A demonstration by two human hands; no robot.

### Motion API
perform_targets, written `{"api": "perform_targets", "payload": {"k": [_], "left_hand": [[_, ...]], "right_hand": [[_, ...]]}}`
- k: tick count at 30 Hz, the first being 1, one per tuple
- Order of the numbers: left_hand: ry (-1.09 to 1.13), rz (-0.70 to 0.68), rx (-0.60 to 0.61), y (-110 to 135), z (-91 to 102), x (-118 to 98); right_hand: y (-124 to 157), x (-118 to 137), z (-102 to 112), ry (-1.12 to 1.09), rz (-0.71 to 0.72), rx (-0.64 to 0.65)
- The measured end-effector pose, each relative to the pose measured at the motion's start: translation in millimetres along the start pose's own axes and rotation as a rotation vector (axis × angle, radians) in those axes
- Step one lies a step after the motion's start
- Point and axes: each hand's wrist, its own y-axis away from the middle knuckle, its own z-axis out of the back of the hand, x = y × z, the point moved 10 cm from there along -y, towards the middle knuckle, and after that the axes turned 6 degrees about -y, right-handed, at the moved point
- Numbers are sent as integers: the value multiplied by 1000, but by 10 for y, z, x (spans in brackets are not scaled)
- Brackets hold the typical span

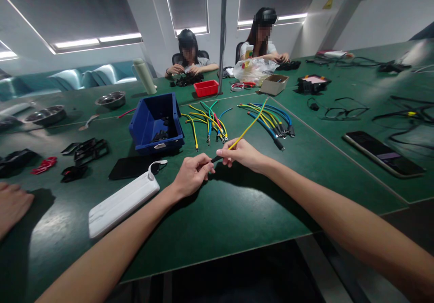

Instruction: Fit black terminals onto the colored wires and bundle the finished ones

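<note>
Between my hands is a yellow wire [249, 127] with a black sleeve [217, 158] at its near end. My left hand [194, 174] pinches the black end. The fingers of my right hand [241, 153] are closed on the wire just beside it, and its free length slants up and away to the right. Beyond my hands lies a loose bunch of yellow, green, blue and red wires [210, 121] with metal lugs. To its right is a second bundle of wires [271, 120], whose near ends carry dark sleeves. A blue bin [156, 124] holding small black parts stands left of them.
A white power bank [124, 205] and a black flat object [130, 168] lie by my left forearm. Another person's hand [13, 205] rests at the left edge. A phone [383, 153] and glasses [346, 111] lie right. Two people sit across, behind a red tray [206, 88] and a metal pole [222, 36].
</note>
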Motion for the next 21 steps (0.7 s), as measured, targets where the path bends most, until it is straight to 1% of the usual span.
{"api": "perform_targets", "payload": {"k": [6,16,21], "left_hand": [[-52,-13,-7,1,-10,28],[-97,-7,-6,-3,-21,52],[-120,-8,-20,-3,1,31]], "right_hand": [[-11,-28,54,15,-16,-39],[13,-13,51,49,-39,-52],[9,-25,43,52,-47,-59]]}}
